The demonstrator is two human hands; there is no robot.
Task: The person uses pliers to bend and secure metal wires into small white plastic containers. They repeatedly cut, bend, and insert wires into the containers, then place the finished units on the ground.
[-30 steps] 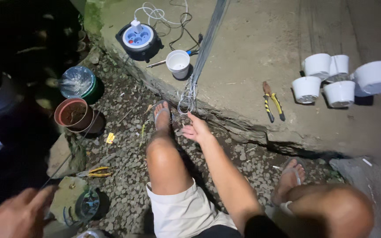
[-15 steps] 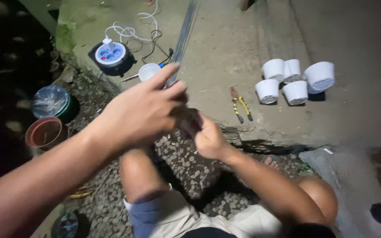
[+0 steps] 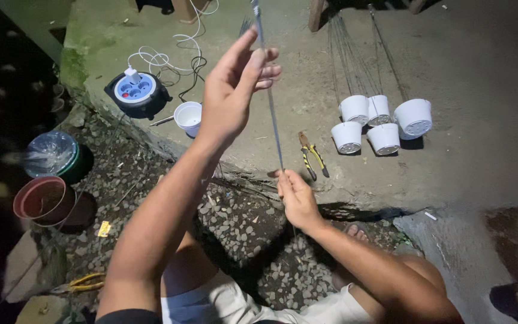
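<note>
Concrete slab [image 3: 481, 72] meets dark gravel in the head view, carrying five white pots [image 3: 382, 123], yellow-handled pliers [image 3: 312, 155] and a round cable reel [image 3: 137, 93]. Above its front edge, the left hand [image 3: 232, 96] pinches a thin straight wire [image 3: 272, 114] high up with fingers partly spread, while the right hand [image 3: 297, 198] closes around its lower end.

- The thin wire [image 3: 269, 96] runs off the top edge; its upper end is unseen.
- The yellow-handled pliers [image 3: 79, 283] at lower left are half lost in darkness.
</note>
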